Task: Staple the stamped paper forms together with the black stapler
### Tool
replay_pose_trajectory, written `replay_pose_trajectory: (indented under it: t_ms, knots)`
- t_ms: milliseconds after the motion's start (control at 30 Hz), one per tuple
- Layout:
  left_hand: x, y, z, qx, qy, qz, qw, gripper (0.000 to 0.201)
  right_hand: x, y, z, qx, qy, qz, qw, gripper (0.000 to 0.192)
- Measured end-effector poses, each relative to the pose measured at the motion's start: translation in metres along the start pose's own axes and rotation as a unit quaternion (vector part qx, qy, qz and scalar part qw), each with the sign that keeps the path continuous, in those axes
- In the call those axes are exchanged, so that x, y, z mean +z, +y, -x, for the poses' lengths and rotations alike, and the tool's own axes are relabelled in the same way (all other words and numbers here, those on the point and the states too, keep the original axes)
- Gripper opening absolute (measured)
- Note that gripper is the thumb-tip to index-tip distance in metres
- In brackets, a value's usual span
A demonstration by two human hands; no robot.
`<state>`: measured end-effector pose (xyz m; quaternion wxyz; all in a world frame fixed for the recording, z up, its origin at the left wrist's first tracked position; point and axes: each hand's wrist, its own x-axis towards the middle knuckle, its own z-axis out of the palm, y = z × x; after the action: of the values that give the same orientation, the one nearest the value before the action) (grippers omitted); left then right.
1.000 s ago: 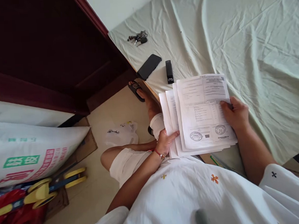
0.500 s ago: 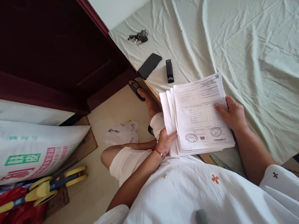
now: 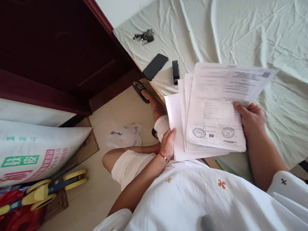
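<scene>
Several printed sheets of paper [image 3: 217, 111] are fanned out above my lap, the front one bearing two round stamps near its lower edge. My right hand [image 3: 251, 117] is closed on their right side, thumb on the face of the front sheet and fingers hidden behind. On the left, my left hand [image 3: 168, 141] pinches the edge of a blank-looking white sheet [image 3: 176, 128] at the back of the stack. Just beyond the papers, a small black stapler [image 3: 175, 71] lies on the pale cloth.
A black phone [image 3: 155, 66] and a bunch of keys [image 3: 145, 36] lie on the cloth-covered surface [image 3: 243, 28]. Left of me are a dark red door [image 3: 46, 49], a big printed sack [image 3: 32, 148] and a yellow-and-blue object [image 3: 45, 190]. A plastic bag [image 3: 127, 135] rests on the floor.
My right hand has moved right and slightly up, drawing the front sheets away from the back white sheet. Their upper part now tilts and bends to the right. My left hand has shifted slightly left.
</scene>
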<state>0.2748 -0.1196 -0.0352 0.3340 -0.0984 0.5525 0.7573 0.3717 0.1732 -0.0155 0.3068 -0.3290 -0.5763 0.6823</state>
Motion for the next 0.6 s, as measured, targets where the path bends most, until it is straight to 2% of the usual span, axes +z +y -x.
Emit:
replay_pose_trajectory:
  t_ms: [167,267,333,467,600]
  knots:
    - [-0.002,0.001,0.001,-0.002,-0.01,-0.007,1.0,0.048,-0.001,-0.009,-0.003,0.028,0.044,-0.108,0.993,0.028]
    - [-0.003,0.003,0.001,-0.003,-0.018,-0.02,1.0,0.048,0.004,-0.011,0.001,0.024,0.057,-0.113,0.992,0.026]
    - [-0.003,0.003,0.001,0.0,-0.019,-0.033,0.999,0.047,0.008,-0.008,0.006,0.014,0.049,-0.08,0.995,0.026]
    - [-0.006,0.001,-0.002,0.033,0.0,-0.076,0.997,0.049,0.01,0.004,0.009,-0.006,-0.009,0.037,0.999,0.029]
    - [-0.004,-0.004,-0.003,0.029,-0.015,-0.052,0.998,0.055,0.006,0.015,0.007,-0.039,-0.052,0.195,0.979,0.024]
